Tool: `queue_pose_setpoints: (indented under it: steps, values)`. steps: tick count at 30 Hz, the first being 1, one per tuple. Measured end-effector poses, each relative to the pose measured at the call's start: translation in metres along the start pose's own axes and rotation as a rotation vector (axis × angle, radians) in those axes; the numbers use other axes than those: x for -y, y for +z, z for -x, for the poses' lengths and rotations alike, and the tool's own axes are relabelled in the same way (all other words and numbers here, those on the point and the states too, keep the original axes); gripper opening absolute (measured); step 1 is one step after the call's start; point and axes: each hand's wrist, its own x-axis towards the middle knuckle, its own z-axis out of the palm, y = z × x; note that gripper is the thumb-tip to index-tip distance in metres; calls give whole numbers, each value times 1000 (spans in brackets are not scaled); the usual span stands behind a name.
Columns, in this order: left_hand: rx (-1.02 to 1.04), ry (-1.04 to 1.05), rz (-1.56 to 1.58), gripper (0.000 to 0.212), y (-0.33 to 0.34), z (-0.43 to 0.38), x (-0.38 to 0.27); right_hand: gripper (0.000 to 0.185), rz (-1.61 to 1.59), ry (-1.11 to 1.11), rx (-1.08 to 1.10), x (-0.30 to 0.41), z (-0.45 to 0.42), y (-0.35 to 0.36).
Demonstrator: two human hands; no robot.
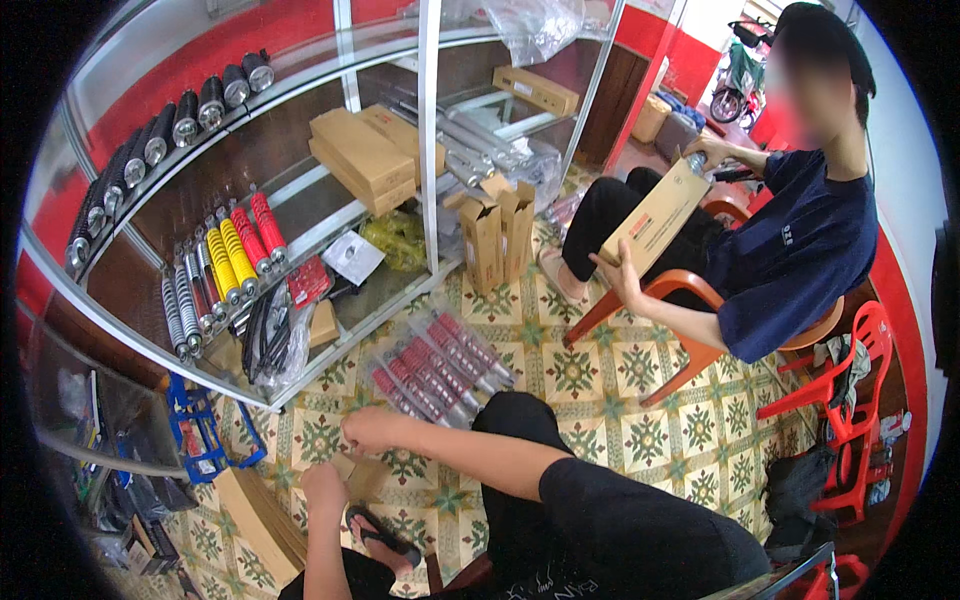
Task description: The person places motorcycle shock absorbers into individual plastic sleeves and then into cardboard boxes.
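My right hand is held out over the tiled floor with its fingers curled. Just below it and nearer to me is my left hand, also curled. A small brown piece, seemingly cardboard, shows beside and beneath both hands; whether either one grips it is hidden. Several red-sprung shock absorbers in clear plastic sleeves lie in a row on the floor beyond my right hand. A stack of flat cardboard stands left of my left hand.
A seated co-worker holds a long cardboard box with a metal part at its open end. Two open boxes stand near a glass display case holding shock absorbers. A blue rack and red plastic chairs flank the floor.
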Motion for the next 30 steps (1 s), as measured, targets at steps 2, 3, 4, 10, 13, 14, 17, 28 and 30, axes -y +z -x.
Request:
queue_pose_setpoints:
  steps: [2, 3, 4, 10, 13, 14, 17, 28, 30]
  values:
    - [-21, 0, 12, 17, 13, -4, 6, 12, 16, 14, 41, -4, 0, -2]
    - [-29, -5, -24, 20, 23, -5, 13, 11, -2, 10, 48, 0, 1, -6]
    - [-39, -3, -56, 22, 27, -7, 15, 11, -10, 9, 48, 2, 4, -10]
    - [33, -28, 16, 20, 5, -9, -1, 12, -84, 3, -45, 15, 28, -46]
    - [58, -26, 6, 17, 3, -6, -2, 16, -606, -309, -189, 47, 49, -116]
    - [51, -36, 1, 17, 4, -5, 5, 18, -700, -361, -249, 65, 61, -148]
    - [-32, -47, -43, 13, 16, -6, 5, 11, -1003, -515, -744, 119, 135, -224]
    - [-16, 13, -64, 11, 31, -16, 6, 34, -1141, -1385, -678, 193, 187, -244]
    - [-15, 11, -58, 12, 28, -11, -2, 23, -1045, -1369, -558, 178, 191, -257]
